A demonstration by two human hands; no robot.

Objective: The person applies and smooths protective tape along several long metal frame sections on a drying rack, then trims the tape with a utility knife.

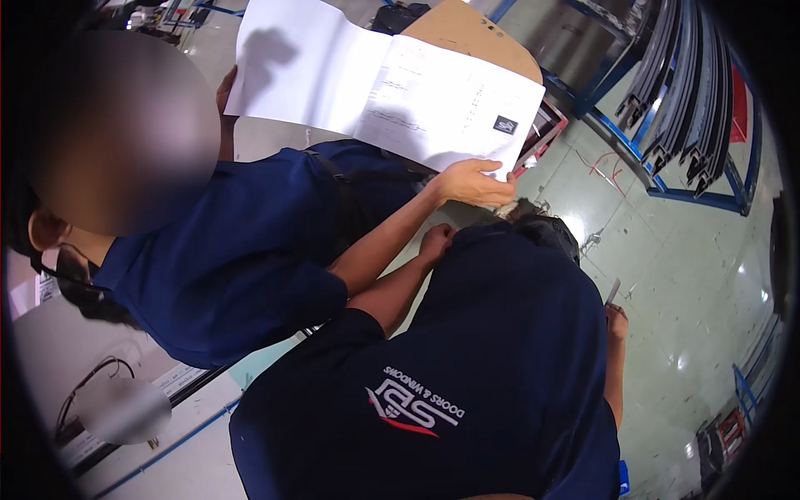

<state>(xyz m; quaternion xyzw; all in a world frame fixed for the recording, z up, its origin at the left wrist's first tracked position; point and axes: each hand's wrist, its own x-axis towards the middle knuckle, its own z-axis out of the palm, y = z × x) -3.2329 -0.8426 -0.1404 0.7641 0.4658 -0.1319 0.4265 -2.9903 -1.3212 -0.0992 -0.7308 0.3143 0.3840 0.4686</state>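
Observation:
My left hand [437,242] rests against the front of my dark blue shirt [508,350], its fingers curled in; whether anything is in them is hidden. Down at my right side, my right hand [616,322] is closed around a thin grey stick-like item [613,292], too small to name. Beyond my left hand, a co-worker holds a large folded white paper [454,108] spread wide. One co-worker hand [479,183] supports its lower right corner, and the other hand [225,90] its left edge. Print and a small dark logo show on the right page.
The co-worker [242,242] stands close on my left. A brown board [475,42] lies behind the paper. At upper right, a blue metal rack [708,196] bears several dark profiles [687,125]. Red wire [607,171] lies on the pale tiled floor [667,267].

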